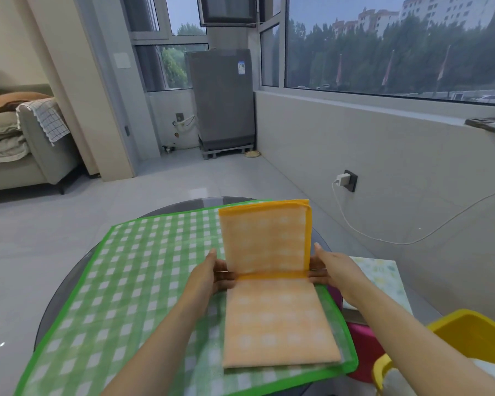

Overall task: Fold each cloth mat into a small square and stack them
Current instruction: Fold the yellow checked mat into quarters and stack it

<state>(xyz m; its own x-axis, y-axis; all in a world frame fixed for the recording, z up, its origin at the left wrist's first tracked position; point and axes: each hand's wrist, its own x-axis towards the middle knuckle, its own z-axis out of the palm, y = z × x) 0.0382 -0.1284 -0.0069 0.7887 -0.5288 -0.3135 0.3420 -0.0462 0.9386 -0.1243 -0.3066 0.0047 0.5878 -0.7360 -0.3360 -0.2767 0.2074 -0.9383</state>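
An orange checked cloth mat point(275, 321) lies on a spread green checked mat point(132, 281) on the round glass table. Its far half stands upright, bent along a crease between my hands. My left hand point(216, 274) holds the left end of that crease with its fingers against the raised half. At the right end, my right hand point(327, 268) pinches the orange-bordered edge. The near half of the orange mat lies flat toward me.
A yellow plastic basket point(469, 338) sits at the lower right beside a pink object point(363, 352). A pale patterned cloth point(383, 278) lies right of the mats. A charger cable hangs from the wall socket point(350, 180) on the right.
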